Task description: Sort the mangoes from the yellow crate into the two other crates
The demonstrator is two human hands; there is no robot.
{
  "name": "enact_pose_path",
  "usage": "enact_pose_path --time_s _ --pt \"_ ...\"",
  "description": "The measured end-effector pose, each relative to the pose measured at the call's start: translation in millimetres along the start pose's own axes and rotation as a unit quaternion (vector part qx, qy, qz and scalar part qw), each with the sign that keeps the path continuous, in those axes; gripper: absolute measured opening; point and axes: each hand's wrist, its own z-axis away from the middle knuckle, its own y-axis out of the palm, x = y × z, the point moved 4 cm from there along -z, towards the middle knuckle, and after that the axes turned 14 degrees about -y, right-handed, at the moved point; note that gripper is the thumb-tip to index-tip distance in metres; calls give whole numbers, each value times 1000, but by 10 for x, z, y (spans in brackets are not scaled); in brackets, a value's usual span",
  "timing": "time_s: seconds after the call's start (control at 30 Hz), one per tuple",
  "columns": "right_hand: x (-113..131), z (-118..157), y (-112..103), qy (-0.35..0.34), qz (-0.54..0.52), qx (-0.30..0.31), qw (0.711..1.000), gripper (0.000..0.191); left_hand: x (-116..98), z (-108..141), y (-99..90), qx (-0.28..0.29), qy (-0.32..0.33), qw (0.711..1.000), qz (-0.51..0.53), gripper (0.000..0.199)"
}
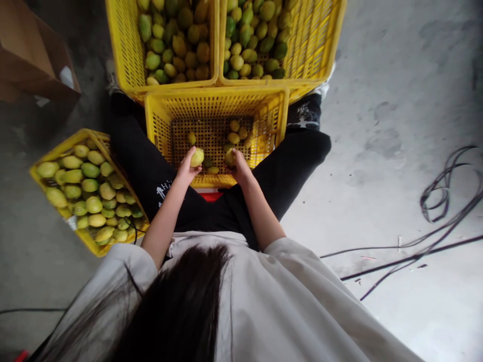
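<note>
My left hand (188, 168) is closed round a yellow-green fruit (196, 158) over the near left part of a yellow crate (217, 93) between my legs. Over the same crate, to the right, my right hand (240, 166) grips another yellow-green fruit (230, 158), partly covered by the fingers. Several smaller fruits (234, 137) lie on the crate's dark mesh bottom at the right. One small fruit (191, 138) rests beyond my left hand, and a yellowish one (213, 170) lies between the hands.
Two yellow crates of green and yellow fruit, left (128, 50) and right (328, 40), stand beyond. Another full crate (62, 146) sits at my left. A cardboard box (30, 50) is at the upper left. Black cables (433, 241) lie on the floor at the right.
</note>
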Motion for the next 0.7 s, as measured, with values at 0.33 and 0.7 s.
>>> enact_pose_path --time_s 0.33,0.7 --pt "60 120 -20 10 40 -25 999 58 35 1 3 19 12 997 80 47" --pt "52 54 -30 -31 6 -8 999 52 -3 89 11 79 -3 994 79 29"
